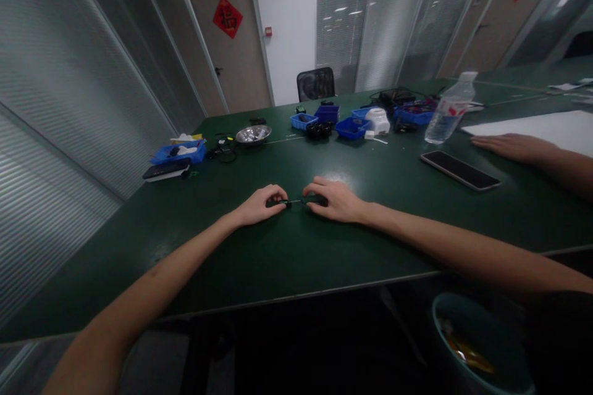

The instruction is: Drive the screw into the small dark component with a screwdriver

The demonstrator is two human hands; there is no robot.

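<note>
My left hand (262, 205) is closed in a pinch on a small dark piece (288, 204) low over the green table, too small to make out in kind. Facing it, my right hand (337, 200) has its fingers curled around the dark green handle of a small screwdriver (304, 200). The thin metal shaft points left, and its tip meets or nearly meets the dark piece. Part of the handle is hidden by my fingers.
Beyond my hands on the green table (222, 284) are a metal bowl (253, 135), several blue bins (353, 129) and a blue tray (178, 152). Rightward lie a phone (459, 170), a water bottle (450, 112) and another person's hand (516, 147). A bin (440, 327) stands below the edge.
</note>
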